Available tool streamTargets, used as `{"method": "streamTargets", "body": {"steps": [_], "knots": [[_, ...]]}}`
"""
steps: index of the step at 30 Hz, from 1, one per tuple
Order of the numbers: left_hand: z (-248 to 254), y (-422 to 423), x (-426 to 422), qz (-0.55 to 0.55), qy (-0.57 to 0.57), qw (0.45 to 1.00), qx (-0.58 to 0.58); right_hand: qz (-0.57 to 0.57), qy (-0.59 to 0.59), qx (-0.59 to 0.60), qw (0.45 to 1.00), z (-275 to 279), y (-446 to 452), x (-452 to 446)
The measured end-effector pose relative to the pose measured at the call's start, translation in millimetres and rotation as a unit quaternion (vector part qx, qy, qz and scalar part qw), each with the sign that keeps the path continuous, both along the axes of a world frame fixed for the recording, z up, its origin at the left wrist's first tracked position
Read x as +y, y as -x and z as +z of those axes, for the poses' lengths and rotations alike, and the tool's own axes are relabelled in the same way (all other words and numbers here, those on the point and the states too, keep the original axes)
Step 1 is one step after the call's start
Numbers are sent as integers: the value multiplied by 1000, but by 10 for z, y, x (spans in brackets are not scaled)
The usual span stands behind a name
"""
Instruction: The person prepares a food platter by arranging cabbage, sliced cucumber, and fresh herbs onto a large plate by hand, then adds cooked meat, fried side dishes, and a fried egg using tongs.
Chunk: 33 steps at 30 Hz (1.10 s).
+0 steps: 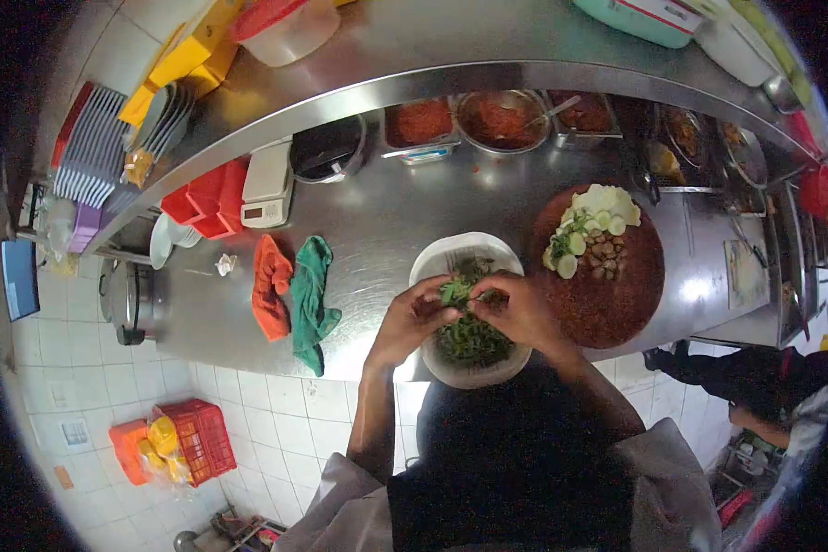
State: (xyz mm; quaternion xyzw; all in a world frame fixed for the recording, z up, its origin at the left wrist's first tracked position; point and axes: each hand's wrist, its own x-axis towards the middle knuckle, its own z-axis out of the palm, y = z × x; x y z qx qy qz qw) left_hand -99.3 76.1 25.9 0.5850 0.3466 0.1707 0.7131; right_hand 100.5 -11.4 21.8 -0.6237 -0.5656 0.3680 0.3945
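A white oval bowl (420,267) at the table's front edge holds dark green leafy herbs (474,340). Over the bowl, my left hand (416,317) has its fingers closed on a light green sprig (454,293). My right hand (515,311) is beside it, fingers pinched near the sprig; a thin reddish bit shows at the fingertips, too small to name. Just right of the bowl lies a round reddish-brown board (616,317) bearing sliced pale green vegetable (577,244), a pale leaf (607,200) and small brown pieces (603,255).
Orange (270,287) and green cloths (313,299) lie left. Behind are a scale (266,189), red containers (216,200) and a bowl of red sauce (503,121) under a metal shelf (432,79). Another person (764,382) is at far right.
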Motion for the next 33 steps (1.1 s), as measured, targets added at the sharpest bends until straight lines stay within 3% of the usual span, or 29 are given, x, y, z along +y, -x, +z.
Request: {"method": "streamTargets", "body": {"steps": [4,6,9,11,12,14,19,21,22,24,27,29,33], "knots": [[79,-110,-52,11,-13,999,42,-19,-68,-49,996,-86,5,-41],[112,-98,-66,1,-95,991,98,-27,-34,-13,999,-64,4,-57],[75,-54,-65,5,-98,992,74,-71,-18,13,997,-88,-59,-58],[145,-30,-68,-6,-134,981,138,-86,142,166,972,-215,-139,-66],[178,-23,-63,-19,-168,965,202,-86,141,166,972,-199,-164,-72],[37,65,-67,-24,-180,962,204,-94,150,252,951,-124,-204,-89],[467,-193,-129,-25,-220,943,249,-54,206,241,947,60,-196,-85],[319,-254,-133,47,-224,969,92,-56,207,254,943,15,-168,-102],[246,-267,-119,48,-224,969,93,-28,189,248,950,-83,-173,-107],[136,-286,-83,52,-97,994,4,0,169,241,956,-188,-145,-114],[97,-266,-64,50,-95,993,45,7,68,232,970,-167,-75,-104],[69,-237,-77,46,-130,989,57,-32,79,23,996,-9,-49,-103],[-17,-264,-132,47,-216,972,81,-83,-29,8,996,-121,-17,-118]]}}
